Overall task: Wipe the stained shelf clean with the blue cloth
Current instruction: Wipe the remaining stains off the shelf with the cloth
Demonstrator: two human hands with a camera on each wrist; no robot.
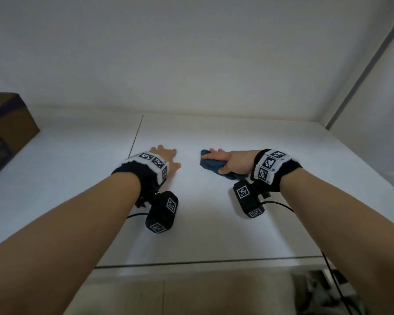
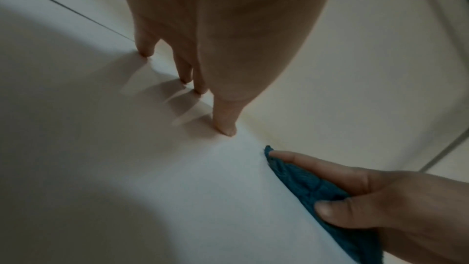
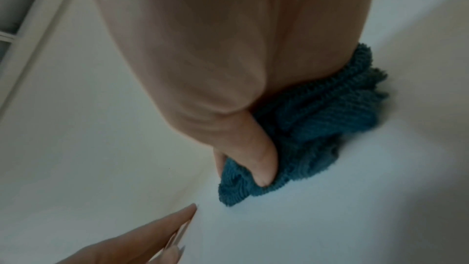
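Two hands: both are seen on the white shelf, side by side and apart.
Left hand: laid palm down with the fingers straight and spread, tips touching the shelf surface; nothing is held. It sits just right of a thin dark seam line in the shelf.
Right hand: clamped on the blue cloth; the thumb is curled against the cloth's near edge, and the index finger is laid straight along its top.
Cloth position: pressed onto the shelf under the right hand, right of centre, near the left hand but not touching it.
Cloth shape: bunched and folded, ribbed texture seen in the right wrist view.
Cloth long axis: in the head view it runs from upper left to lower right, following the line of the hand; the narrow end points away from the person, toward the back wall, and sticks out just past the fingertips.
Stain: cannot be made out on the shelf in any view.
Surroundings: a cardboard box stands at the far left of the shelf, well apart from the hands.
Wrists: black bands with printed marker tags are worn on both.
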